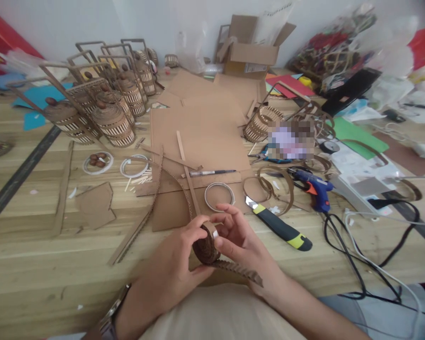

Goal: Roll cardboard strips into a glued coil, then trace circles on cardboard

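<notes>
Brown corrugated-cardboard strip coil [207, 250]: wound tight, spiral face toward camera, tilted, lower centre of frame. Small white patch [215, 233] upper right; loose ribbed tail [237, 269] runs lower right.

The left hand [179, 252] and right hand [242, 236] are bare, with slender fingers. A watch [114, 311] circles the left wrist, its strap dark and its case metallic (it shows edge-on, so the dial cannot be read). A plain, pale beige garment [205, 316] covers the torso, slightly blurred.

The left grip [180, 250] holds a cardboard coil [207, 249].
</notes>
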`<state>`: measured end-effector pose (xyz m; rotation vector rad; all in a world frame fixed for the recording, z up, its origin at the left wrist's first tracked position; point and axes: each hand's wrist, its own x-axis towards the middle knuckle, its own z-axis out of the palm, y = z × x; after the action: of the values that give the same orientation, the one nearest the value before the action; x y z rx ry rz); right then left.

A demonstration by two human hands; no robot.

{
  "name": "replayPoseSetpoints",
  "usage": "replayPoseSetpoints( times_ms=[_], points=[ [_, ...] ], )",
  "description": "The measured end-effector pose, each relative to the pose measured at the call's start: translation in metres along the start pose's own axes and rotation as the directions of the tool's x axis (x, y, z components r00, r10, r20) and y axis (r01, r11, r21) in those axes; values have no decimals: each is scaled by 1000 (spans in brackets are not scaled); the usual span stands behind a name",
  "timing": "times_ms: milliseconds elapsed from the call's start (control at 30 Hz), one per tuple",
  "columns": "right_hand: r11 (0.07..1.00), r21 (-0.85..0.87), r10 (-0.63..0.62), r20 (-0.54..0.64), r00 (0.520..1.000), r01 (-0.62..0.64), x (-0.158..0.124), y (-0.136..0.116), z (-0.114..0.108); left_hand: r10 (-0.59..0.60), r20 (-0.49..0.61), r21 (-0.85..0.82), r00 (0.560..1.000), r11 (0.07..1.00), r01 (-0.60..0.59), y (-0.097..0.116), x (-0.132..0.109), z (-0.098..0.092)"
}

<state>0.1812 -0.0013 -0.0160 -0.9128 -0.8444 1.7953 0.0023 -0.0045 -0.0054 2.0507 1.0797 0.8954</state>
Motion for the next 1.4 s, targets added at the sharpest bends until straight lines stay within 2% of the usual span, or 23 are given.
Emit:
replayPoseSetpoints(
  times_ms=[133, 233, 400, 467, 633, 867, 967, 1033, 1100, 1167, 1267, 1400],
  points=[
    [1000, 13, -6, -39, 999, 6, 2, 4, 1, 93, 40, 43, 995, 995, -95, -4, -5, 2],
    [1000, -9, -24, -30, 999, 24, 3, 5, 2, 103, 42, 58, 994, 993, -105, -4, -6, 4],
    [932, -273, -247, 9, 969, 240, 1, 8, -4, 75, 55, 121, 996, 989, -81, -3, -6, 3],
    [891, -353, -290, 37, 956, 284, 1, 8, -7, 68, 87, 165, 994, 983, -81, -3, -7, 2],
    [858, -417, -289, 92, 953, 300, 0, 6, -10, 89, 103, 155, 991, 982, -105, -4, -6, 0],
    [914, -326, -215, 116, 970, 242, 1, 5, -10, 95, 36, 111, 995, 989, -99, -3, 0, 0],
    [912, -307, -245, 118, 962, 270, 4, -6, -14, 44, 15, 120, 999, 992, -46, -4, -2, 0],
    [867, -406, -287, 68, 955, 289, 5, -18, -16, 14, -1, 141, 1000, 990, -13, -5, -3, 0],
    [781, -547, -333, 42, 942, 300, 6, -31, -17, 8, -14, 163, 1000, 987, -6, -5, -4, 0],
    [674, -666, -341, 103, 934, 319, 6, -43, -15, 22, -14, 181, 1000, 983, -19, -5, -4, 0],
    [535, -775, -253, 232, 939, 336, 5, -58, -9, 59, -18, 213, 998, 976, -54, -4, -4, -1],
    [431, -842, -212, 256, 943, 325, 3, -64, -2, 110, -51, 298, 993, 950, -90, -2, -3, 0]
  ],
)
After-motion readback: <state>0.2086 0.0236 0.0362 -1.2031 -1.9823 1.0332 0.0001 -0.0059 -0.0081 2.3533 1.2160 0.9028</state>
